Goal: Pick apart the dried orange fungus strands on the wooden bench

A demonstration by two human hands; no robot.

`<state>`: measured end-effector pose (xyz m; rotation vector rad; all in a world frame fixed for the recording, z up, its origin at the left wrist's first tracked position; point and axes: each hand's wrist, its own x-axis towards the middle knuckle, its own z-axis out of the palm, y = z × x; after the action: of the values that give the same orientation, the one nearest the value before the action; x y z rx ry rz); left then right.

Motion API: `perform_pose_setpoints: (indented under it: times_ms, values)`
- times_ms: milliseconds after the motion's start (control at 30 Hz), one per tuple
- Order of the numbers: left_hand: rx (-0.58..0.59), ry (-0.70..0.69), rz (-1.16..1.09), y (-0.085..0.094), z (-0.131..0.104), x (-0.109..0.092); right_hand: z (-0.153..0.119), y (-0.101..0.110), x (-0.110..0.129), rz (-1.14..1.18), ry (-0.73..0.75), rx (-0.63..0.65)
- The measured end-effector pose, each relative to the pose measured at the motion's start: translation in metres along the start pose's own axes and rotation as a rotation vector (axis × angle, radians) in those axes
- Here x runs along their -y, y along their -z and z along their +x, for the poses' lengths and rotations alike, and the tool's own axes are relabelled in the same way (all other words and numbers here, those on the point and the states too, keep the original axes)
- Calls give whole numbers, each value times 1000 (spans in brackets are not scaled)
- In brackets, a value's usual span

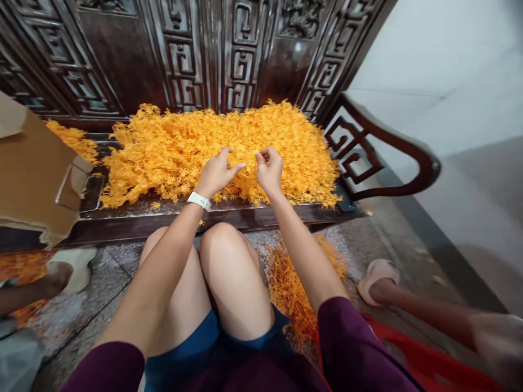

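Note:
A wide heap of yellow-orange plastic-looking flower pieces (175, 144) covers the seat of a dark carved wooden bench (134, 218). My left hand (218, 171), with a white band on its wrist, hovers over the front middle of the heap, thumb and index finger apart and nothing visible between them. Just to its right, my right hand (269, 166) is closed in a pinch at the fingertips; whatever it holds is too small to make out against the heap. A small gap separates the two hands.
A cardboard box (36, 169) stands at the bench's left, beside a thin wire frame (75, 188). Orange strands (288, 277) lie on the floor by my legs. Other people's feet and legs are at both sides, near a red object (433, 354) at lower right.

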<state>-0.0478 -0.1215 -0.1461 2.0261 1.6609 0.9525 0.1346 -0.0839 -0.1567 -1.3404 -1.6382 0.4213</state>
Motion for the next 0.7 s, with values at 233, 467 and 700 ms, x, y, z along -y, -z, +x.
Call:
perform_pose_setpoints:
  times_ms: [233, 467, 700]
  values:
    - [-133, -94, 200, -6, 19, -3, 31, 32, -7, -553, 302, 196]
    - [-230, -102, 322, 16, 36, 15, 62, 39, 8, -846, 512, 402]
    - [-356, -1, 62, 18, 53, 30, 81, 40, 4, -546, 346, 387]
